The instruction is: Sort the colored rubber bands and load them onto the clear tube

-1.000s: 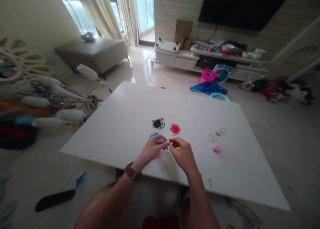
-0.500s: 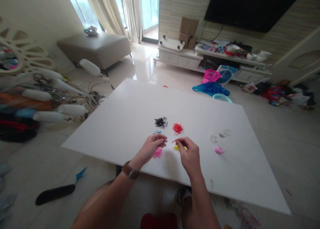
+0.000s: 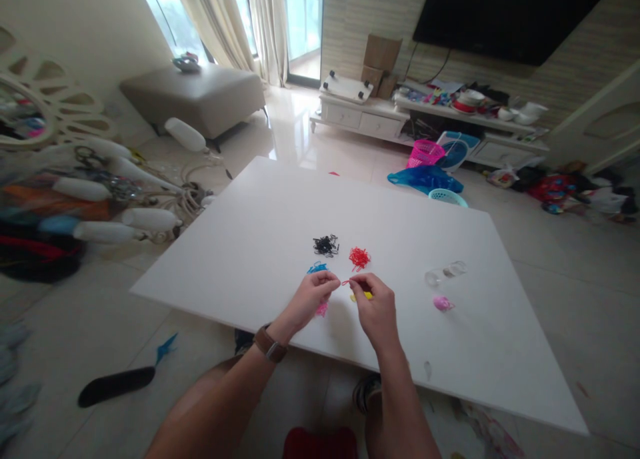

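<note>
A small red loop (image 3: 345,283) hangs above the table, between the hands (image 3: 345,284).

Floor: pink basket (image 3: 426,153), blue bag (image 3: 428,177)
Wall: dark television (image 3: 510,19)
By window: padded bench (image 3: 193,95), cream curtains (image 3: 270,29)

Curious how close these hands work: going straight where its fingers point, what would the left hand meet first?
The left hand would probably meet the small red loop pinched by the right hand, though depth is unclear.
</note>
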A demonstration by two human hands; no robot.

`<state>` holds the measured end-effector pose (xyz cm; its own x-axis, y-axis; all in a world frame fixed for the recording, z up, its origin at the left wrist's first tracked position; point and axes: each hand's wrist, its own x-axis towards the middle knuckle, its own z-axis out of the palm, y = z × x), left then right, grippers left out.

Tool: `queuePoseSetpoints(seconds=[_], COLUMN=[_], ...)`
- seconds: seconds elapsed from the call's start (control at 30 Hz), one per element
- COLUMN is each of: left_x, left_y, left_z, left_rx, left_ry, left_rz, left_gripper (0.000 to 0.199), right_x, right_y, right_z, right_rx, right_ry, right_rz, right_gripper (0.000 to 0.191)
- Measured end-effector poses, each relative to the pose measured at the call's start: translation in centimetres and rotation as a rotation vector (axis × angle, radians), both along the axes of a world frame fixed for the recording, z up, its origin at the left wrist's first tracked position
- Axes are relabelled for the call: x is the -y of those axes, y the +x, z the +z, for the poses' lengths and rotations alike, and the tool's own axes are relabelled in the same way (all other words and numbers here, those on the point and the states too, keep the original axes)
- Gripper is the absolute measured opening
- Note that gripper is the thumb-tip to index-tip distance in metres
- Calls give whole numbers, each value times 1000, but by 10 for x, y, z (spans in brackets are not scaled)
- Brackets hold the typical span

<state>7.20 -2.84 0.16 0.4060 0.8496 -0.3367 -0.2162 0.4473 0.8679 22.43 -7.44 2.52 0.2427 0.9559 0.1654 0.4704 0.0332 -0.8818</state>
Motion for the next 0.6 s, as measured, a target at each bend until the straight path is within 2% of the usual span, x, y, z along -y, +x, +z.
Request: queuePoseSetpoints(seconds=[0.17,0.6], left_x=[-1,-2], left_y=[-2,-9], left_z=[0,-5], left_rx=[-179,-306], left_ry=[204,386], left_rz=[3,-73], left_gripper=[36,30], right_x=[-1,4], right_y=[-2,0], right_z=[1,2], right_rx=[-6,-5], right_ry=[0,-29], right_rz=[7,13], right_gripper=[12,13])
